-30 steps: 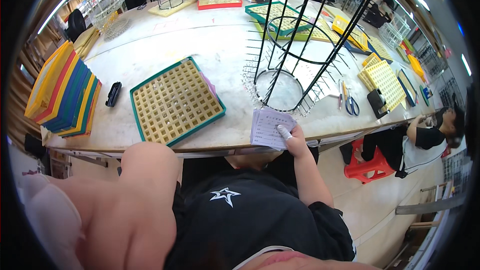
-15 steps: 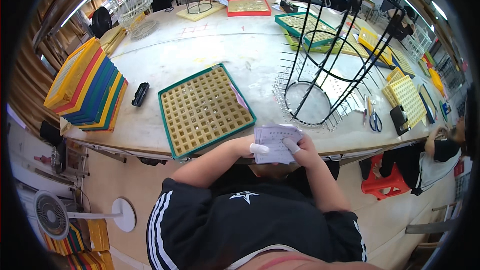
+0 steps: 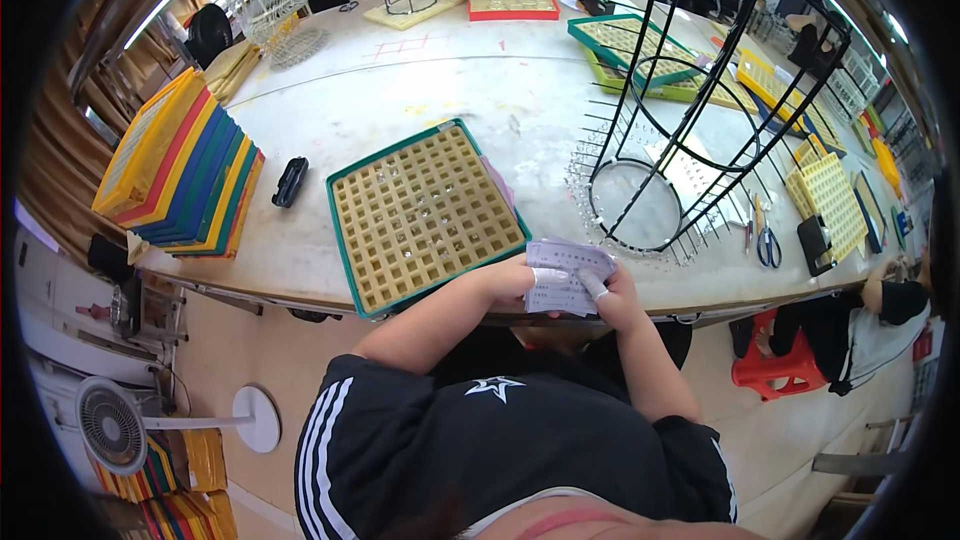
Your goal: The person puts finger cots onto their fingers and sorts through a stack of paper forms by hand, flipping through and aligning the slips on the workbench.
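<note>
My left hand (image 3: 512, 278) and my right hand (image 3: 621, 298) both grip a small stack of pale lilac printed slips (image 3: 568, 257) at the table's front edge. White coverings wrap both thumbs, which press on the face of the slips from either side. The sheets are slightly fanned; my other fingers are mostly hidden behind them. Just left of the slips lies a green-rimmed tray (image 3: 343, 245) with a tan foam grid, and small clear pieces sit in some of its cells. Another lilac slip (image 3: 497, 180) is tucked along the tray's right side.
A tall black wire rack (image 3: 638, 70) with spiky prongs stands right of the tray. Scissors (image 3: 768, 243) and a black holder (image 3: 816, 245) lie beyond it. At left are stacked colourful trays (image 3: 180, 170) and a black stapler-like object (image 3: 290, 182). More trays and people are farther off.
My left thumb has slid inward across the slips, closer to the right thumb. The whole scene has shifted a little to the right in view. Both hands still hold the stack.
</note>
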`<move>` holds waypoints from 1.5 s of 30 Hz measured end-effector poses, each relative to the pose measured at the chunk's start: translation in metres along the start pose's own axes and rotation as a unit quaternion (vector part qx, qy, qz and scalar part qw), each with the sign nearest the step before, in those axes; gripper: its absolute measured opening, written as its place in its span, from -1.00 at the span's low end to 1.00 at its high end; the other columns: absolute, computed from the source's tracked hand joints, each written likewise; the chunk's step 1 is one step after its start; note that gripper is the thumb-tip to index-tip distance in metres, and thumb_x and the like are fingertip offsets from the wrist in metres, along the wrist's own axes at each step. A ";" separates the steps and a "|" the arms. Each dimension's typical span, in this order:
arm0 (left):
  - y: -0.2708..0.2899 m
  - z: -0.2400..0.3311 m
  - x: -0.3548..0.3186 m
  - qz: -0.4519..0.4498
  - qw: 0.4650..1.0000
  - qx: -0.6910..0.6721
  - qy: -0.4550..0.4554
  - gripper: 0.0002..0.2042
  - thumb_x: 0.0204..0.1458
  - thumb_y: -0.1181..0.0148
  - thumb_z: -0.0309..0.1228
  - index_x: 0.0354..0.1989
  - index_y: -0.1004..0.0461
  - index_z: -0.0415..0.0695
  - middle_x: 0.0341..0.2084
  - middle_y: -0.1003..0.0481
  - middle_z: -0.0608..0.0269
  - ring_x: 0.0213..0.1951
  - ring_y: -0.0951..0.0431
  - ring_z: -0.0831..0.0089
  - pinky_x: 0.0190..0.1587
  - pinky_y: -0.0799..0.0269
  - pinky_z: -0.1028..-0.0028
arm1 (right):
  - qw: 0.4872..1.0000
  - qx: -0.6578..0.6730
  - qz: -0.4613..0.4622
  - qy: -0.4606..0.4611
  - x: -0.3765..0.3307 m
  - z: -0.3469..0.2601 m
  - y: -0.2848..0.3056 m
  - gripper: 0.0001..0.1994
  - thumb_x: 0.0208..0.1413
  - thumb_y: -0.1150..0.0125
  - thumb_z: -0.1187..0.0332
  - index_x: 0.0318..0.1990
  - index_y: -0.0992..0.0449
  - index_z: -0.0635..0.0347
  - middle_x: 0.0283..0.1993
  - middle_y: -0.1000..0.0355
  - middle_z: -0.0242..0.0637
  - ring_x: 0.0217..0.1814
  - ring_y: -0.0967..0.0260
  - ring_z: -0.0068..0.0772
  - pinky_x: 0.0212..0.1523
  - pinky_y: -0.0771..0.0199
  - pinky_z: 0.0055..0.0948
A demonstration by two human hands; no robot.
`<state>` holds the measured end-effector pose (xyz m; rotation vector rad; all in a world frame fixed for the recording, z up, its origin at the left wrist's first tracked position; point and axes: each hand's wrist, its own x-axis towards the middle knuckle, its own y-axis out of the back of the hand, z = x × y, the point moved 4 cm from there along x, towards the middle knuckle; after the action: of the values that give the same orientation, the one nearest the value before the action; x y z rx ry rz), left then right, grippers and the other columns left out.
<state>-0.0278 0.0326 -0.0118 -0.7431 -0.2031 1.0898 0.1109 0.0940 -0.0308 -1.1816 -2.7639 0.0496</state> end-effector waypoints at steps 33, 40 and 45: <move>0.005 -0.035 -0.011 0.062 0.986 0.063 -0.138 -0.46 -0.06 -0.08 -0.48 0.16 -0.10 -0.18 0.01 -0.28 0.00 0.02 -0.34 0.10 -0.14 -0.47 0.17 | 0.998 -0.012 -0.058 0.026 -0.004 -0.003 -0.005 -0.67 0.03 -0.08 0.52 -0.01 -0.30 0.36 -0.14 -0.39 -0.28 -0.11 -0.33 -0.53 -0.09 -0.35 -0.49; 0.012 -0.040 -0.002 0.073 0.986 -0.063 -0.136 -0.54 0.05 0.00 -0.41 0.15 -0.11 -0.18 0.05 -0.25 0.00 0.04 -0.33 0.12 -0.09 -0.44 0.23 | 1.000 0.003 -0.022 0.022 -0.005 -0.004 -0.004 -0.65 0.03 -0.08 0.51 0.01 -0.29 0.36 -0.12 -0.38 -0.29 -0.09 -0.31 -0.55 -0.07 -0.33 -0.50; 0.012 -0.024 -0.006 0.062 0.983 -0.098 -0.146 -0.55 0.01 -0.01 -0.45 0.11 -0.15 -0.24 0.01 -0.29 -0.01 0.00 -0.37 0.12 -0.10 -0.45 0.20 | 0.994 -0.047 0.048 0.080 0.004 -0.003 -0.001 -0.75 -0.01 -0.15 0.49 -0.16 -0.33 0.31 -0.34 -0.39 -0.36 -0.34 -0.30 -0.66 -0.31 -0.33 -0.61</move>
<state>-0.0271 0.0202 -0.0355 -0.7768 -0.5253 1.3086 0.1078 0.0964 -0.0272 -1.2803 -2.5939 -0.1602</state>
